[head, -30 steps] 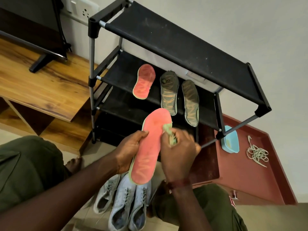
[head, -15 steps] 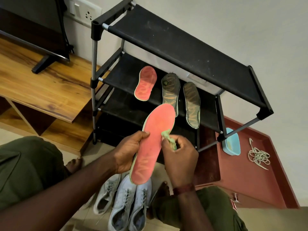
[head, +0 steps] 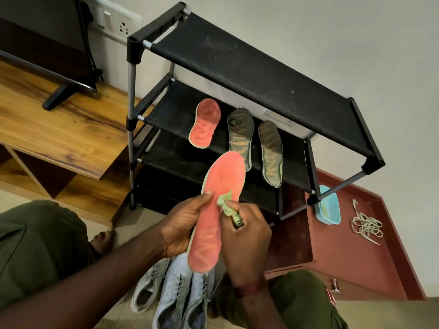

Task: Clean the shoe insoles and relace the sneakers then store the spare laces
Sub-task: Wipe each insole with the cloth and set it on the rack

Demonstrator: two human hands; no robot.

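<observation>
Gripping a pink insole (head: 218, 210) in the left hand (head: 183, 226): fingers curled round its left edge from behind, thumb laid on the face near the middle. Held toe up, heel down, in the air in front of the rack (head: 237, 62) and above the sneakers (head: 175, 290).

Pinching a crumpled green cloth (head: 228, 205) in the right hand (head: 247, 236), fingers curled round it. Cloth pressed to the insole's face near its right edge, just beside the left thumb.

On the rack's 2nd shelf, lying flat: a 2nd pink insole (head: 205, 123) at the left, then 2 dark insoles (head: 240, 136) side by side to its right, toes toward the wall.

On the floor between the knees: 3 pale sneakers in view, close together, openings up. Lacing too blurred to judge.

Right of the rack, on a red top (head: 356, 257) with a raised rim: a blue tub (head: 329, 207), partly behind the rack's leg, and near it a loose tangle of pale laces (head: 367, 225), well apart from both hands.

Left of the rack: a wooden bench (head: 59, 129) bearing a screen's foot, with a wall socket (head: 116, 21) above.
</observation>
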